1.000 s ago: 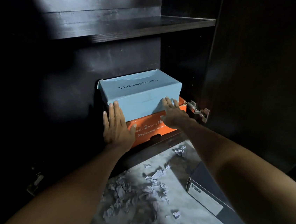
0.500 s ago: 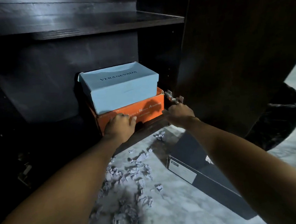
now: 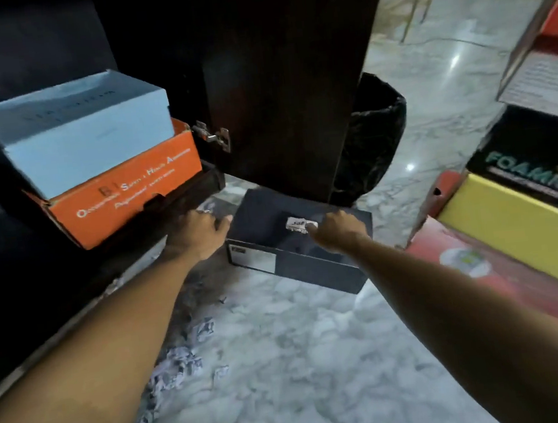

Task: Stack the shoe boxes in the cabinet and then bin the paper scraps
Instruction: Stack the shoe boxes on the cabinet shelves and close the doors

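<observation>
A light blue shoe box (image 3: 66, 130) lies on an orange shoe box (image 3: 124, 189) on the bottom shelf of the dark cabinet (image 3: 36, 271). A black shoe box (image 3: 295, 244) lies on the marble floor under the open cabinet door (image 3: 283, 73). My left hand (image 3: 200, 233) is at the box's left end, fingers apart, holding nothing. My right hand (image 3: 336, 229) rests over the box's top near a white label, fingers curled; whether it grips the box is unclear. Crumpled paper scraps (image 3: 180, 363) are strewn on the floor by my left forearm.
A bin lined with a black bag (image 3: 370, 139) stands behind the door. At the right lie more boxes: a yellow one (image 3: 521, 241), a black one marked FOAMIES (image 3: 537, 163) and a red one (image 3: 506, 294). The marble floor (image 3: 304, 363) stretches toward me.
Both hands have left the stacked blue and orange boxes and moved down and right to the black box on the floor. The view has swung right, showing the bin and more boxes.
</observation>
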